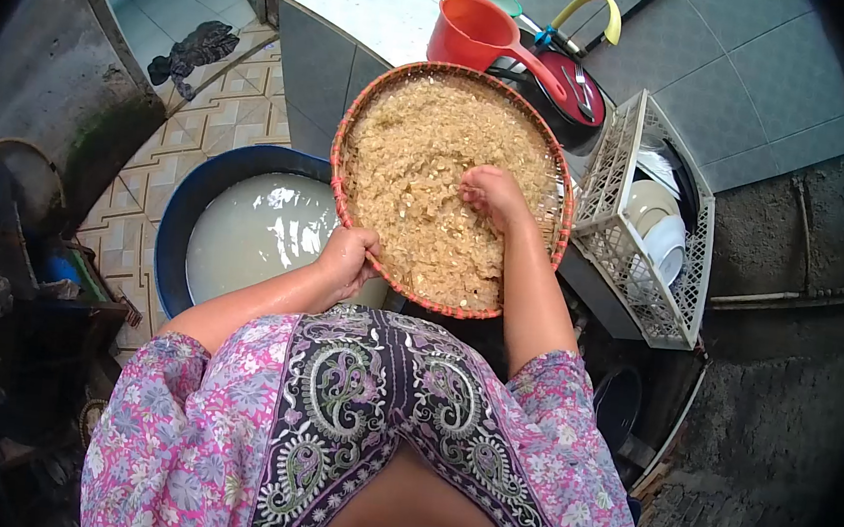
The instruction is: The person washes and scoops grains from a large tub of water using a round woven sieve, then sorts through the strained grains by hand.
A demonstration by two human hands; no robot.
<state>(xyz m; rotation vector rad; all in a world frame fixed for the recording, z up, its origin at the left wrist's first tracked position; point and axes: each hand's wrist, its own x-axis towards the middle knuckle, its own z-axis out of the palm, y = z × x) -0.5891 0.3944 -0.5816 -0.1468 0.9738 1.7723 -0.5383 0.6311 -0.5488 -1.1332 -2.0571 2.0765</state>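
A round woven basket with a red-bound rim is tilted in front of me, heaped with damp, pale-brown grain that looks like rice. My left hand is closed around the basket's lower left rim. Over the right half of the grain, my right hand has its fingers curled into the surface, with the fingertips partly hidden. Below and to the left of the basket stands a blue tub of cloudy water; the basket overlaps its right edge.
A red plastic dipper sits behind the basket on a tiled counter. Beside it are a dark red lid with forks and a yellow curved handle. At right, a white dish rack holds plates and bowls. Dark cloth lies by the doorway.
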